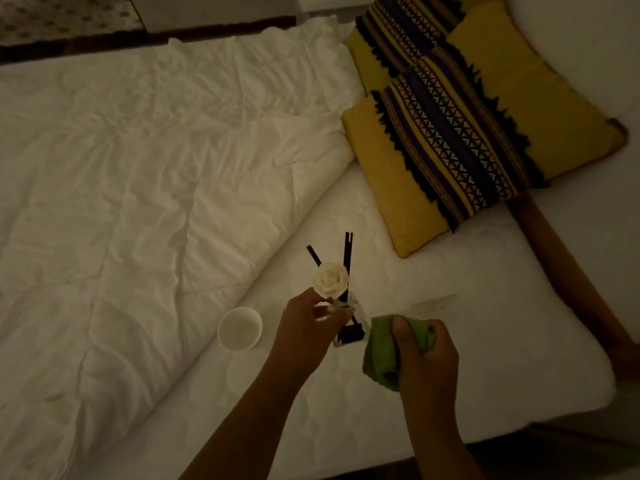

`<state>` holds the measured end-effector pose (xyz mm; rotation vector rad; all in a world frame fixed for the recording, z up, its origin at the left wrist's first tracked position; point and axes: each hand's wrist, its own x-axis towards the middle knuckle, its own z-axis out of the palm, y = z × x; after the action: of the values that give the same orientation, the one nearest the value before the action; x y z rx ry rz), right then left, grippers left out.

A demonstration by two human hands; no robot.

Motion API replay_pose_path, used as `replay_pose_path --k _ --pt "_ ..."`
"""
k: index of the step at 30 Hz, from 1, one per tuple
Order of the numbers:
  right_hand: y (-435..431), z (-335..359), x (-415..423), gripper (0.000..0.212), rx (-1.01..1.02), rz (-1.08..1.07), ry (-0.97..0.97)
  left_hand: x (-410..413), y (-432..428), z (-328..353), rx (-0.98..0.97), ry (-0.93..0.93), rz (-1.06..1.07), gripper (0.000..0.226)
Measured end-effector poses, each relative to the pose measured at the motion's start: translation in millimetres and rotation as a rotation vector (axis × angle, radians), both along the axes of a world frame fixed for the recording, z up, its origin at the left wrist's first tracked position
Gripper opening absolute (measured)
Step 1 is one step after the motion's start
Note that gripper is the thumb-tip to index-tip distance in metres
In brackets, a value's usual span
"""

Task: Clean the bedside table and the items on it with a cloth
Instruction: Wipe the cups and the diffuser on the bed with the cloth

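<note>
Head view: left hand (308, 325) grips a diffuser bottle (351, 334), right hand (427, 356) clutches a green cloth (381, 348).

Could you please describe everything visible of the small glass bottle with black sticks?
The small clear glass bottle carries a dark label near its base and holds thin black sticks and a cream rose-shaped flower. It is held above the white mattress, gripped by the left hand; the green cloth in the right hand seems to touch its side.
</note>
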<state>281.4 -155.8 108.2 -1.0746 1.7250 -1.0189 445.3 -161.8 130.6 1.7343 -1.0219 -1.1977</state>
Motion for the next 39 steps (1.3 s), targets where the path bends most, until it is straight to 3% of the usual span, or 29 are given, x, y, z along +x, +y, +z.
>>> replay_pose_path --k 9,17,23,30,34,37,39 --pt "-4.1 -48.5 -47.1 0.030 0.160 -0.016 0.058 -47.6 -23.7 -86.0 0.101 -0.148 0.074 0.026" --pt "-12.2 -80.9 -72.4 0.027 0.205 0.041 0.046 -59.0 -49.0 -144.1 0.015 -0.266 0.051 0.037" --pt "-22.2 -85.6 -80.9 0.026 0.207 0.039 0.002 -75.8 -53.5 -166.6 0.038 -0.121 0.133 0.024" --pt "-29.6 -84.7 -86.2 0.026 0.207 0.126 -0.035 -79.3 -50.5 -166.3 0.043 -0.061 0.177 0.037" --pt "-32.0 -82.9 -90.1 0.028 0.214 0.155 -0.054 -95.1 -34.1 -162.1 0.159 -0.192 0.302 0.034" --pt "-31.9 -82.5 -94.1 0.028 0.243 0.162 -0.102 -115.5 -15.0 -161.5 0.359 -0.101 0.445 0.041" --pt "-31.5 -82.8 -98.2 0.028 0.249 0.150 -0.109 -130.3 -8.7 -159.2 0.406 -0.027 0.421 0.031"
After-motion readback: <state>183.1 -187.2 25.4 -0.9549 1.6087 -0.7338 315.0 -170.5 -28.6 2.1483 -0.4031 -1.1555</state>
